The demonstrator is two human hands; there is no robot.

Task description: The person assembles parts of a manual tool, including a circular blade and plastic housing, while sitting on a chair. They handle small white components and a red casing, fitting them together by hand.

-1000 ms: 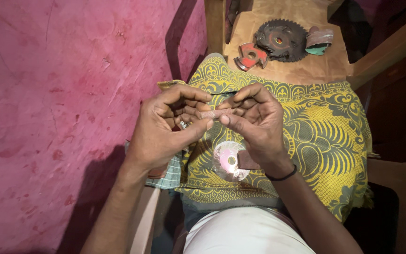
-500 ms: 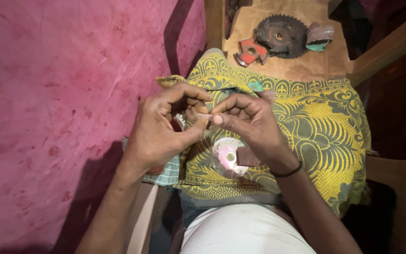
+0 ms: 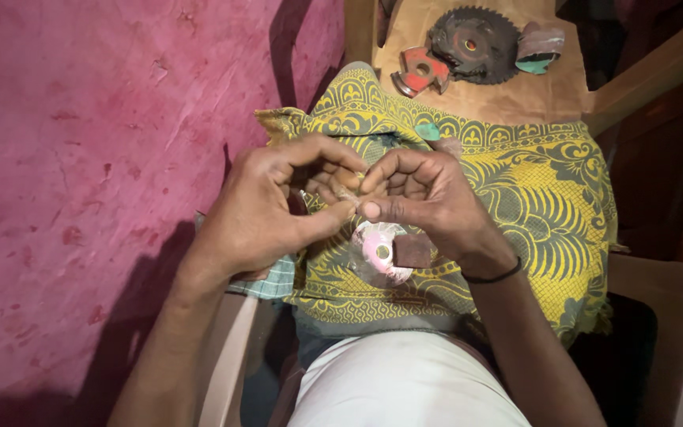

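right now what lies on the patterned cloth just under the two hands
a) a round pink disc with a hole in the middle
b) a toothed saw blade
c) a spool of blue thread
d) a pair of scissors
a: a round pink disc with a centre hole lies on the yellow patterned cloth just below the left hand and right hand; the toothed saw blade sits farther off, on the brown surface beyond the cloth.
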